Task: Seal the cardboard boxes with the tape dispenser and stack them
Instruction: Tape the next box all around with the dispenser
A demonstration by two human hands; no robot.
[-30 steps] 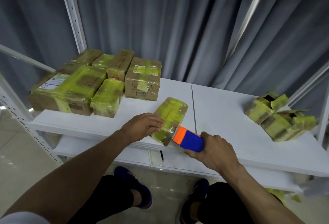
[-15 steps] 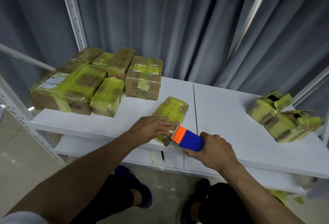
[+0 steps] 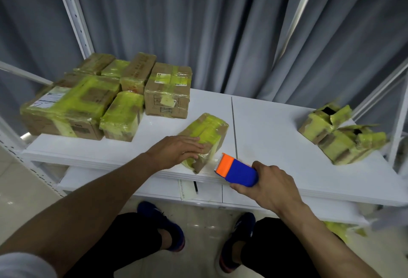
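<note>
Grey curtains (image 3: 220, 23) hang behind a white surface (image 3: 276, 127) with a seam down its middle; a small cardboard box (image 3: 209, 129), wrapped in yellow-green tape, lies askew near the front edge, just left of that seam; the left hand (image 3: 176, 150) rests flat on the box's near end, fingers straight and together; the right hand (image 3: 271, 182) is wrapped round the blue body of the tape dispenser (image 3: 237, 170), whose orange toothed end points at the box's near corner, just beside it but apart; at the back left a cluster of taped boxes (image 3: 88, 105) sits packed side by side; on the far right two crumpled boxes (image 3: 337, 132) with open flaps lean together; below, dark shoes (image 3: 167, 227) stand on a pale floor.
</note>
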